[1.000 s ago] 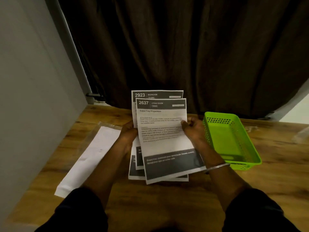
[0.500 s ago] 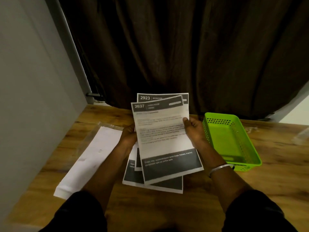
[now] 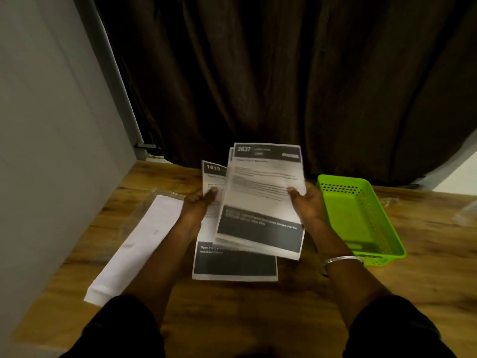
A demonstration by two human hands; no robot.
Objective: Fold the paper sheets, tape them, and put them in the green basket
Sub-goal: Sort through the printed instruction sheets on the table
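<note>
Printed paper sheets with dark header and footer bands are held above the wooden table (image 3: 258, 319). My right hand (image 3: 307, 205) grips the right edge of a small stack topped by sheet 2637 (image 3: 263, 192), thumb on its face. My left hand (image 3: 197, 206) pinches the left edge of sheet 1619 (image 3: 232, 262), which lies lower and to the left. The green basket (image 3: 361, 215) stands just right of my right hand and looks empty.
A long white folded paper in a clear sleeve (image 3: 139, 244) lies on the table at the left, near a grey wall (image 3: 51, 151). A dark curtain (image 3: 284, 73) hangs behind the table. Crumpled clear plastic (image 3: 467, 213) sits at the far right.
The stack has split: my right hand has drawn the 2637 sheets up and to the right, while sheet 1619 has come into view in my left hand, lower down.
</note>
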